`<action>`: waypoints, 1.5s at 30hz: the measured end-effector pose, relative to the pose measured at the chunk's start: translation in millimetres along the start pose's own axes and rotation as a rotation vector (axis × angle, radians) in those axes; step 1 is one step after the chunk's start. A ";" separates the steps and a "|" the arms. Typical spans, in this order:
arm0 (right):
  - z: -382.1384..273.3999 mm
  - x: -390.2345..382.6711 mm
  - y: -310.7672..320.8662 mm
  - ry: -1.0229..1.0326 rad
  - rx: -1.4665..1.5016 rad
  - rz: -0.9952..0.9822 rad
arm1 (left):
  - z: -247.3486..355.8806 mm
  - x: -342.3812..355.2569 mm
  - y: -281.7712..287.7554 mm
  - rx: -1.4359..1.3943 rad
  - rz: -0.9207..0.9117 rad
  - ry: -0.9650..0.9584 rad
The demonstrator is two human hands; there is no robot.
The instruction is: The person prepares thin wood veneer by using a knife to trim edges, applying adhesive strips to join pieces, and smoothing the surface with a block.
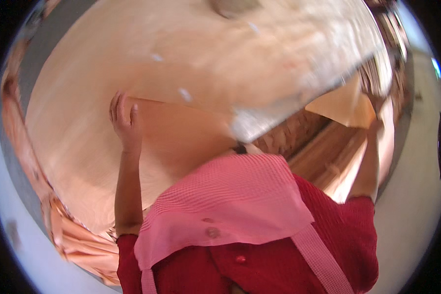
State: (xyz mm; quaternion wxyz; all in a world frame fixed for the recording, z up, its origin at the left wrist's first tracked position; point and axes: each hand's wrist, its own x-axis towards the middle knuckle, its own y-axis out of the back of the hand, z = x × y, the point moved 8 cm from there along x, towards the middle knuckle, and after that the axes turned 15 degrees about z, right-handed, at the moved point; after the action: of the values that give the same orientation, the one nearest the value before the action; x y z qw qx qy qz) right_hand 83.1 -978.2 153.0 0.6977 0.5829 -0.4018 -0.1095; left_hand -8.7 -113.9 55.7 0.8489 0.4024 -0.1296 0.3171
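My left hand [124, 117] is at the corner of a thin, darker wood veneer sheet [181, 132], its fingers curled and the thumb along the edge. This sheet lies over a wide pale veneer sheet [78, 147] and runs down towards my apron. Out to the right, my right hand [376, 115] grips a small, roughly triangular piece of veneer [345, 105] by its outer side. The fingers there are blurred and partly hidden. A greyish, shiny edge [250, 125] runs diagonally between the sheets and that piece.
Stacked brown wood sheets [323, 142] lie below the diagonal edge at right. Crumpled orange-brown veneer scraps [85, 240] are at the lower left. A dark round object [234, 6] sits at the far edge. Pale floor [416, 196] shows at right.
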 end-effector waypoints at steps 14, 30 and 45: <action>-111.8 -388.4 -15.8 0.378 0.699 -1.635 | 223.0 -197.0 -45.1 -0.929 -1.326 0.442; -139.5 -291.4 -10.6 0.977 0.390 -0.858 | 191.4 -130.1 -15.0 -0.262 -0.655 -0.169; -466.4 -538.0 109.8 0.462 0.877 -1.615 | -42.6 4.2 -11.2 0.249 -0.198 -0.488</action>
State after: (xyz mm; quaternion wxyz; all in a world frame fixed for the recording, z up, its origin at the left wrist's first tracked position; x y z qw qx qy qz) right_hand 18.1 -273.1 20.1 0.1920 0.9023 0.2657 -0.2801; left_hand 0.2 -84.8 23.6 0.7637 0.5786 -0.2499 0.1399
